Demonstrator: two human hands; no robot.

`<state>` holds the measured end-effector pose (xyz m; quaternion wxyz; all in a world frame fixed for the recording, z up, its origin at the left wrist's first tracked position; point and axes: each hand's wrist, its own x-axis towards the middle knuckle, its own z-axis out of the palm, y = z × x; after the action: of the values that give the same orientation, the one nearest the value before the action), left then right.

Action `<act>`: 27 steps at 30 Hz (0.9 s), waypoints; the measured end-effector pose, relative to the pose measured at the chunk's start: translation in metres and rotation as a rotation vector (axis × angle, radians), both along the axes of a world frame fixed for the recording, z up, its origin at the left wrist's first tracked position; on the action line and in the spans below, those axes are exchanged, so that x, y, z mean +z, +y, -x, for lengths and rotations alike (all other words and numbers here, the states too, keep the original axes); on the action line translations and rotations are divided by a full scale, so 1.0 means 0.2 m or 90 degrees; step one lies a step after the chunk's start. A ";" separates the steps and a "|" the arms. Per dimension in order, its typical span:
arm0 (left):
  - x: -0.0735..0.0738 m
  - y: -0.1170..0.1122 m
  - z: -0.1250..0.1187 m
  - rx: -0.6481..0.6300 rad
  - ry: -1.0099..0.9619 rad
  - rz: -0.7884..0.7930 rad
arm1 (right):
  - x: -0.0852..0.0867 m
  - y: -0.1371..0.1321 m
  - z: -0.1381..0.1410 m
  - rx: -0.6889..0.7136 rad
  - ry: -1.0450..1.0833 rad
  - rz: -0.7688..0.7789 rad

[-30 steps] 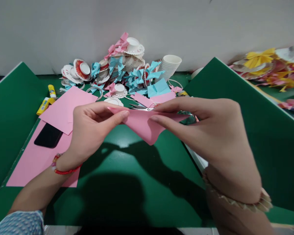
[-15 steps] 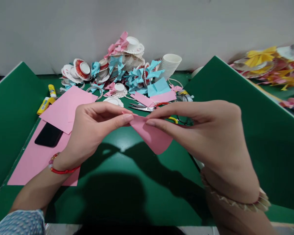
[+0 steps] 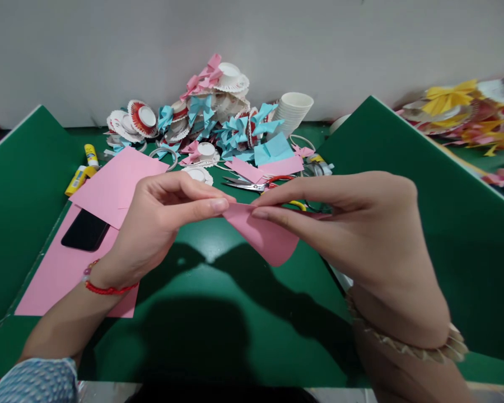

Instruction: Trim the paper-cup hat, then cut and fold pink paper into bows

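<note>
A small piece of pink paper (image 3: 273,240) is held up above the green table, its lower edge curving down. My left hand (image 3: 159,224) pinches its upper left corner between thumb and forefinger. Close beside, my right hand (image 3: 361,240) grips the upper edge with thumb and forefinger, hiding part of the sheet. Just behind the fingers lie scissors (image 3: 246,183) with red handles, partly covered by my right hand. Larger pink sheets (image 3: 109,176) lie to the left of my left hand, with a black phone (image 3: 85,230) between them.
Paper-plate hats (image 3: 231,78) with pink and blue bows are heaped at the back, beside stacked paper cups (image 3: 294,109). Glue sticks (image 3: 76,180) lie at the left. Green partitions (image 3: 437,212) flank the table; yellow bows (image 3: 447,99) show beyond the right one.
Both hands keep their pinch on the pink paper. My left fingertips have shifted slightly right along its upper edge, covering the corner tip; the whole view has moved a little.
</note>
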<state>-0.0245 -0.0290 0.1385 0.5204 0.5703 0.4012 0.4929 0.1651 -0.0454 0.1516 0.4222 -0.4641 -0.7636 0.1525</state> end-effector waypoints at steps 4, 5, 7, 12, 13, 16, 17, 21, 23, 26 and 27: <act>0.01 0.00 -0.01 -0.007 0.003 -0.026 | 0.00 0.00 0.00 0.013 0.002 0.001; 0.02 0.00 -0.01 -0.003 0.018 -0.042 | 0.00 0.00 0.00 0.012 0.001 0.002; 0.03 0.00 0.00 0.007 0.070 -0.067 | 0.00 0.00 0.00 0.004 0.003 -0.001; 0.05 0.00 0.03 0.032 0.160 -0.079 | 0.00 0.00 -0.01 -0.011 0.001 -0.003; 0.05 0.00 0.03 0.037 0.161 -0.091 | 0.00 0.00 -0.01 -0.010 0.000 -0.004; 0.04 0.00 0.03 0.044 0.156 -0.120 | 0.00 0.00 -0.01 -0.003 0.004 -0.004; 0.03 0.00 0.03 0.045 0.150 -0.123 | 0.00 0.00 -0.01 0.000 0.007 -0.004; 0.02 0.01 0.03 0.042 0.112 -0.113 | 0.00 0.00 -0.01 0.005 0.010 0.002; 0.02 0.01 0.03 0.041 0.108 -0.108 | 0.00 0.00 -0.01 0.008 0.009 0.002; 0.02 0.00 0.03 0.048 0.125 -0.115 | 0.00 0.00 0.00 0.007 0.012 -0.008; 0.02 0.00 0.03 0.050 0.129 -0.121 | 0.00 0.00 0.00 0.004 0.010 -0.008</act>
<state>-0.0299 -0.0284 0.1430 0.4016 0.6476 0.4252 0.4884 0.1653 -0.0463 0.1516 0.4306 -0.4576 -0.7629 0.1525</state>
